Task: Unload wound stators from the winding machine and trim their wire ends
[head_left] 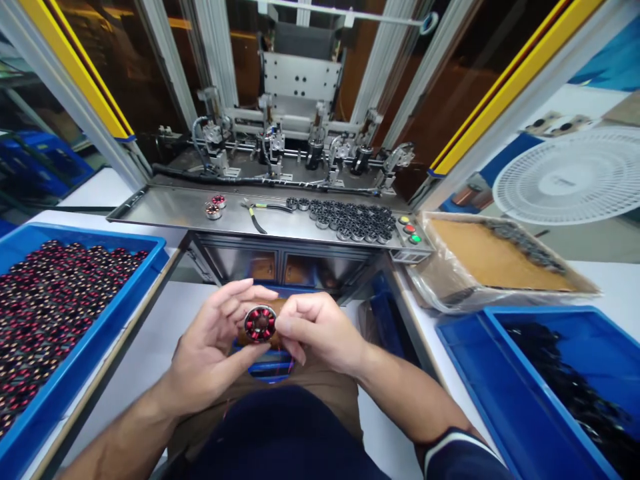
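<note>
A round motor stator (260, 324) with red windings and a metal rim is held in front of my lap. My left hand (213, 347) holds it from the left, thumb below and fingers curved behind and above. The fingers of my right hand (320, 330) are pinched together at the stator's right edge; whatever is between those fingertips is too small to make out. Thin reddish wires hang below the stator.
Two wound stators (213, 211), pliers (257, 210) and many dark cores (353, 220) lie on the metal ledge (165, 210). Blue trays (163, 248) flank me. A button box (410, 230), carton (425, 280) and white fan (570, 177) stand right.
</note>
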A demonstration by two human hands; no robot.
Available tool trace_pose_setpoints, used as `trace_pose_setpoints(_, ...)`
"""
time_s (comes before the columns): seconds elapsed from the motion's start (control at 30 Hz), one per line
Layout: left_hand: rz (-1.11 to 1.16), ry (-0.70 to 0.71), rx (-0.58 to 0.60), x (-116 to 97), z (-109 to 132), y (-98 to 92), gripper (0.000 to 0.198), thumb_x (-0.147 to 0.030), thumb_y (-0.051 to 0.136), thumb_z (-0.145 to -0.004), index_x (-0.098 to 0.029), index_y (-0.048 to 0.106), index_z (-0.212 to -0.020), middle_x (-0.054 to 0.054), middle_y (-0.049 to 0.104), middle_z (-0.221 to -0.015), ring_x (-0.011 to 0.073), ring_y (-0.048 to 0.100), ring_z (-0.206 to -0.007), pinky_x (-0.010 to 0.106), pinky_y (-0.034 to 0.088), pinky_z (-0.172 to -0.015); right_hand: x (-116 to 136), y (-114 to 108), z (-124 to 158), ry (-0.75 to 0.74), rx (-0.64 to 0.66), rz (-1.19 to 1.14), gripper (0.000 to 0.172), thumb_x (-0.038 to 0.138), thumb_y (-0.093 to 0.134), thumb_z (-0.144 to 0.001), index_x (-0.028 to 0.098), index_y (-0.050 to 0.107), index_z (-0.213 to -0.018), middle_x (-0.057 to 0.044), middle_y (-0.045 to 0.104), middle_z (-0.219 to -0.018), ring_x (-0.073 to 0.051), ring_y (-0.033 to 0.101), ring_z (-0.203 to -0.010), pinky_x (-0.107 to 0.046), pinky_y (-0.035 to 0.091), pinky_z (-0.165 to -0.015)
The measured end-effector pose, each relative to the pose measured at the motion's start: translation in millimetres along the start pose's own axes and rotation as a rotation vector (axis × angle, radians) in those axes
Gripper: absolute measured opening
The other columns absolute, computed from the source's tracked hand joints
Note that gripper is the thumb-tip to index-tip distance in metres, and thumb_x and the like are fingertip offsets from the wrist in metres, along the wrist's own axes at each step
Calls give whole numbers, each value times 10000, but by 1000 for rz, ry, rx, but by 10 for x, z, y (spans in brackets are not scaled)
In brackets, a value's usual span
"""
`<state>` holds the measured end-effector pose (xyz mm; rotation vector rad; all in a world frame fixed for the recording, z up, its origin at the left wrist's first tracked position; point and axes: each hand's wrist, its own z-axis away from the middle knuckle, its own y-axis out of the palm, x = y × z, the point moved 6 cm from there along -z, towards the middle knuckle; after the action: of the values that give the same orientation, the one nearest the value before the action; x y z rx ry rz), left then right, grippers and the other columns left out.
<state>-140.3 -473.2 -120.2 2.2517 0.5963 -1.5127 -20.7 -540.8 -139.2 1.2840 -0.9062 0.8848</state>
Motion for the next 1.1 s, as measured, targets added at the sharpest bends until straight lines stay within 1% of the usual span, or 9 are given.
trace_pose_setpoints(0.07, 46, 23, -25, 4, -14, 3, 749, 9, 723, -737, -311, 435, -1350, 56, 617, -1140, 110, 675, -858, 193, 581, -728, -36, 45, 22, 2, 7, -11, 348, 419, 755, -768, 147, 569, -661, 52, 568, -482, -44, 447, -363, -163, 337, -381)
trace_pose_setpoints(0.13, 87, 20, -50, 18, -25, -18, 757, 8, 754, -703, -307, 460, -1325, 37, 625, -1051, 99, 660, -796, 181, 567, -687, -112, 48, 68, 7, 3, -15, 357, 418, 771, -749, 147, 563, -643, 57, 553, -477, -35, 424, -365, -163, 315, -386)
trace_pose_setpoints(0.27, 137, -11, -74, 45, -26, -92, 695, -44, 775, -705, -280, 494, -1295, 73, 675, -1062, 147, 687, -854, 215, 580, -714, -293, -23, 194, 113, 101, 48, 345, 410, 793, -720, 132, 603, -647, 53, 539, -489, -37, 432, -382, -169, 308, -391)
trace_pose_setpoints(0.37, 119, 6, -68, 42, -14, -117, 666, -40, 759, -721, -269, 501, -1292, 87, 701, -1086, 167, 706, -910, 237, 593, -763, -251, -118, 246, 128, 167, 170, 311, 382, 819, -692, 122, 649, -694, 30, 569, -559, -54, 481, -460, -182, 351, -440)
trace_pose_setpoints(0.5, 32, 56, -41, 22, 7, -81, 694, 3, 728, -732, -304, 490, -1306, 74, 723, -1116, 183, 721, -958, 237, 607, -762, 81, -215, 215, -98, -57, 240, 410, 371, 903, -561, 147, 623, -759, 29, 567, -658, -64, 468, -553, -202, 368, -504)
trace_pose_setpoints(0.6, 12, 51, -9, 24, 16, -27, 690, 15, 700, -750, -320, 496, -1319, 71, 726, -1138, 199, 724, -977, 225, 615, -737, 210, -84, 181, -218, -104, 233, 410, 397, 879, -601, 176, 560, -733, 34, 546, -659, -73, 442, -554, -217, 361, -503)
trace_pose_setpoints(0.8, 143, -49, 0, 85, 14, 1, 599, -2, 679, -779, -314, 555, -1275, 81, 711, -1179, 213, 731, -949, 274, 629, -770, 149, 11, 180, -343, -199, 194, 281, 372, 707, -820, 182, 542, -695, 21, 527, -655, -104, 484, -604, -257, 391, -571)
trace_pose_setpoints(0.97, 247, -212, 35, 261, 44, -8, 371, -128, 680, -823, -235, 649, -1177, 149, 668, -1238, 222, 742, -853, 328, 634, -768, 10, -71, 240, -404, -292, 180, 183, 277, 654, -868, 185, 548, -751, 23, 527, -678, -89, 466, -580, -244, 372, -552)
trace_pose_setpoints(1.1, 320, -215, -3, 339, 47, -23, 546, -309, 822, -695, -193, 648, -1200, 177, 647, -1235, 220, 714, -838, 312, 626, -751, -55, -56, 263, -470, -313, 282, 160, 253, 645, -870, 188, 557, -754, 7, 551, -699, -105, 479, -610, -263, 387, -582)
